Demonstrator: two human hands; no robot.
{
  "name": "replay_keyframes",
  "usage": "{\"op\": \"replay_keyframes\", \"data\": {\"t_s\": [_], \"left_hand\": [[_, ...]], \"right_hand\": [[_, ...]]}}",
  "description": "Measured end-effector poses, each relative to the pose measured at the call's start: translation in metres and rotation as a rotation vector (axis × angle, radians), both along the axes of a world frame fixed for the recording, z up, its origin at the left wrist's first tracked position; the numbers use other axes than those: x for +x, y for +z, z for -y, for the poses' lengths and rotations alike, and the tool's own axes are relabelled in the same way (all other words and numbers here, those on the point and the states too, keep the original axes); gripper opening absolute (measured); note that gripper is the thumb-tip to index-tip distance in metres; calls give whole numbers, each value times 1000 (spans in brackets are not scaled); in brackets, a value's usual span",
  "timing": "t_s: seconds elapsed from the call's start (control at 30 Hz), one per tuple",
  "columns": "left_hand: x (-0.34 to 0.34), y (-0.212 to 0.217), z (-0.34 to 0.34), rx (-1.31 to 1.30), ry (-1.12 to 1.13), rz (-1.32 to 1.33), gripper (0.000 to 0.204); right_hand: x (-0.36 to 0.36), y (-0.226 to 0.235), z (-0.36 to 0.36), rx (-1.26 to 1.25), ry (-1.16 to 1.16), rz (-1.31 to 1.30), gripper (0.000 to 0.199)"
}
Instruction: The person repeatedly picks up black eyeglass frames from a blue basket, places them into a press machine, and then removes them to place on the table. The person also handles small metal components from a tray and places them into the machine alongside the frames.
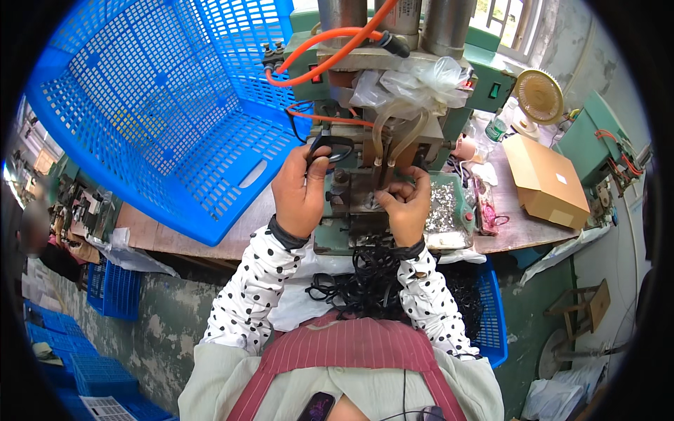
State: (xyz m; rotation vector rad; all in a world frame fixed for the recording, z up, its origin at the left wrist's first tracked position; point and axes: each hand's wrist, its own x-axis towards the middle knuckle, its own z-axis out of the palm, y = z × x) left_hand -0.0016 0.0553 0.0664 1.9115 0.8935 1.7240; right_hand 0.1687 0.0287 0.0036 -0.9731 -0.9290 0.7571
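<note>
My left hand (300,194) is closed on a glossy black looped band (333,149), held up at the left of the press's tooling. The band's loop sticks out past my thumb and fingers toward the machine. My right hand (408,209) has its thumb and fingers pinched together at the small metal die (365,202) under the press head; what sits between those fingertips is too small to make out. Green bodywork and metal cylinders (449,27) of the press rise in front of me. A tangled heap of similar black bands (368,281) lies at my lap.
A large blue plastic crate (158,133) leans at the left of the press. Orange air hoses (330,67) and clear tubes hang over the tooling. Rightward are a metal plate with scraps (444,210), a cardboard box (546,181) and a fan (539,97). Another blue crate (493,316) stands below.
</note>
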Motion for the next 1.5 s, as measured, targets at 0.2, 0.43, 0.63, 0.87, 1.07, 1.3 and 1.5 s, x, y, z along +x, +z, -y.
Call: {"op": "replay_keyframes", "data": {"t_s": [0.2, 0.43, 0.63, 0.87, 1.07, 1.3, 1.5], "left_hand": [[-3, 4, 5, -5, 27, -56, 16], [0, 2, 1, 10, 20, -26, 18], [-3, 1, 2, 4, 39, -44, 17], [-4, 3, 1, 12, 68, -88, 14], [-6, -1, -3, 115, 100, -182, 18], [-3, -3, 2, 123, 115, -153, 13], [12, -47, 38, 529, -115, -282, 47]], "right_hand": [[2, 6, 0, -43, -18, 133, 53], [3, 0, -2, -23, -23, 145, 55], [1, -1, -4, 9, -9, 83, 61], [11, 8, -6, -19, 42, 220, 58], [5, 1, -3, 1, 19, 144, 59], [-4, -1, -3, 26, -25, -15, 59], [3, 1, 0, -7, 110, -29, 57]]}}
